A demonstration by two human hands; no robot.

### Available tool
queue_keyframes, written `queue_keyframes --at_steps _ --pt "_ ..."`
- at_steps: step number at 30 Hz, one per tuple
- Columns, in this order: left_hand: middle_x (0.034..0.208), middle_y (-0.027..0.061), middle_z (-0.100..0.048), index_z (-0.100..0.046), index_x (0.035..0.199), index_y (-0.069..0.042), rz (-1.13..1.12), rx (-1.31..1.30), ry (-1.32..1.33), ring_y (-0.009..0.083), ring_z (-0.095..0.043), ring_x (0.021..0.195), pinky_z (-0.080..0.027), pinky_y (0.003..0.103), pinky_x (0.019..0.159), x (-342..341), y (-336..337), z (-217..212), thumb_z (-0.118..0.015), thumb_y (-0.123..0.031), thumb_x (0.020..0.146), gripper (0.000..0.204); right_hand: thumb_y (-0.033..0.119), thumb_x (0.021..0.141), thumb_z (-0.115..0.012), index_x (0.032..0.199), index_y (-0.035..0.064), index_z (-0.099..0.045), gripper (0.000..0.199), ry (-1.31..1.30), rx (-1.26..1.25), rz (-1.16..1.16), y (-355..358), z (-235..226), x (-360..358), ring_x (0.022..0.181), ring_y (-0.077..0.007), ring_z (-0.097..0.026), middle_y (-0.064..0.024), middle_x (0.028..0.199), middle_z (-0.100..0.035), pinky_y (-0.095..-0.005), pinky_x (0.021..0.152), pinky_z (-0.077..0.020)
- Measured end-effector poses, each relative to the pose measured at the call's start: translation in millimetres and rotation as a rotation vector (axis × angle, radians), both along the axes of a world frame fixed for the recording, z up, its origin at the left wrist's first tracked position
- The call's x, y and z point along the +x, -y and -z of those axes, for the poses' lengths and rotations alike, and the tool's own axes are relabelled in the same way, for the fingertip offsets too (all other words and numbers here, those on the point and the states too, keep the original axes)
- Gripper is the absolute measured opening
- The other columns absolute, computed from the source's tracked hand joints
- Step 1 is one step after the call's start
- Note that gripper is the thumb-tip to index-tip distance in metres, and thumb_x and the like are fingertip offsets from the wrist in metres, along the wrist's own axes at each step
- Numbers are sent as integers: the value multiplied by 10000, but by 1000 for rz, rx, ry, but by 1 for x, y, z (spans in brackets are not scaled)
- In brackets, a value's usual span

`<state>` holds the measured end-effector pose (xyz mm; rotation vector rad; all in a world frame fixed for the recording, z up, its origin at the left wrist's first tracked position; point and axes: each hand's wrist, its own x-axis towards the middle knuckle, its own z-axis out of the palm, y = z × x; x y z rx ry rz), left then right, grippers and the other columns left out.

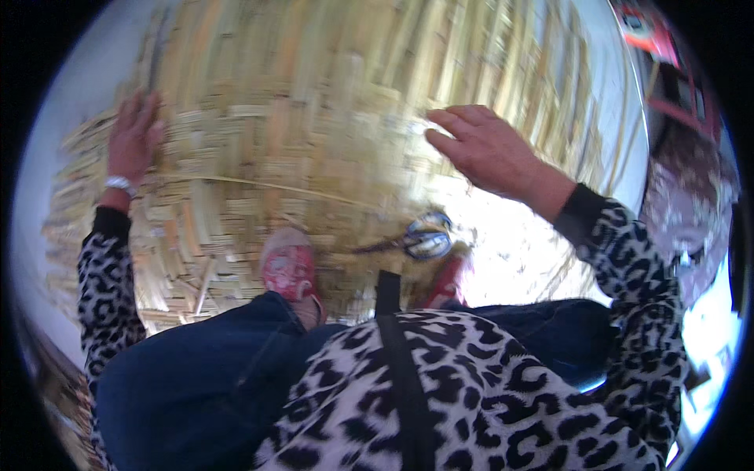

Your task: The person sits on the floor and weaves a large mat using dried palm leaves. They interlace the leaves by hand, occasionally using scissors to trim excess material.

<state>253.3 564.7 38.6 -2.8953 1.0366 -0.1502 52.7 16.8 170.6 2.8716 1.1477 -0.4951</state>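
Observation:
A woven mat of flat, pale yellow-green strips (314, 102) spreads across the floor before me. On its left part rests my left hand (135, 141), fingers stretched out, with a light-coloured band round the wrist. My right hand (488, 151) is over the mat's right part, fingers extended and nothing visible in them; whether it touches the strips I cannot tell. A pair of scissors (428, 238) lies on the mat between my feet, its blades pointing left. One thin loose strip (275, 186) runs across the weave between my hands.
My red patterned shoes (289, 267) stand on the mat's near part. Short strip ends stick out near the lower left. Bright glare washes out the surface below my right hand. At the right edge are a patterned cloth-like heap (683, 200) and a red object (650, 35).

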Motion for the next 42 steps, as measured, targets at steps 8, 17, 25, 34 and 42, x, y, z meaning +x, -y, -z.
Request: queue_keyframes --at_steps 8,17,25,34,42 --pt "1537 67 -350 -475 1418 -156 48 391 -88 320 -311 1415 -310 451 1126 -20 35 -33 -543 -337 962 495 115 806 -617 1087 38 -590 293 -280 88 100 99 -8 -221 1048 -292 -618 -154 1154 -614 -399 845 -528" --pt "1388 163 -501 -578 1244 -54 80 459 -423 352 -465 1279 -415 457 1017 3 148 -154 -641 -262 880 424 175 810 -553 1196 39 -569 410 68 466 130 -7 98 -238 1100 -208 -550 -81 1247 -581 -343 830 -468" --pt "1157 187 -614 -595 1163 -7 439 324 -513 381 -584 1048 -469 418 930 -19 328 -206 -639 -242 883 369 236 768 -585 787 153 -654 110 256 397 221 -26 107 -227 876 -164 -543 24 896 -583 -310 704 -413" --pt "1189 178 -614 -573 1241 -34 665 162 -797 323 -601 1072 -473 406 945 -145 532 -132 -586 -316 930 420 223 765 -581 769 167 -609 64 120 689 287 -23 109 -237 883 -193 -534 4 868 -550 -361 752 -422" --pt "1166 244 -630 -578 1219 20 557 -62 -817 388 -593 1089 -465 436 946 -187 635 -57 -561 -306 949 424 260 760 -608 689 163 -636 123 98 718 326 -8 122 -261 936 -247 -547 -49 930 -568 -389 701 -459"
